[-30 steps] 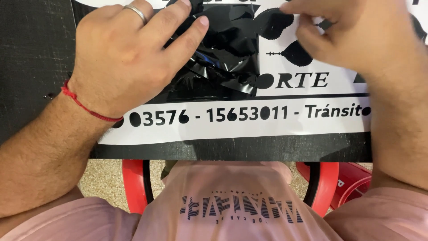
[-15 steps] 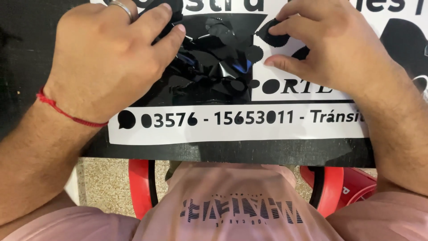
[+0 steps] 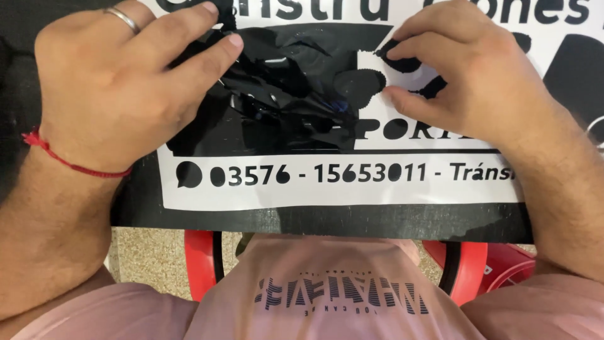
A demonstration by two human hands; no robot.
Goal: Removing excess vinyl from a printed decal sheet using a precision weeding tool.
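Observation:
A white sheet with black vinyl lettering (image 3: 352, 189) lies on a black table top. At its middle sits a crumpled wad of glossy black vinyl film (image 3: 283, 94). My left hand (image 3: 119, 82), with a ring and a red thread bracelet, rests flat on the left part of that wad, fingers pressing it. My right hand (image 3: 465, 75) pinches a small black vinyl piece (image 3: 393, 50) between thumb and fingers, just right of the wad on the white backing.
The black table edge (image 3: 314, 223) runs across the picture below the sheet. Under it show a red chair frame (image 3: 201, 261), a speckled floor (image 3: 151, 258) and my pink shirt (image 3: 333, 296). More black letters run along the sheet's top.
The sheet and both hands have shifted downward in view. My right hand has pulled its pinched black piece away to the right, baring more white backing beside the wad.

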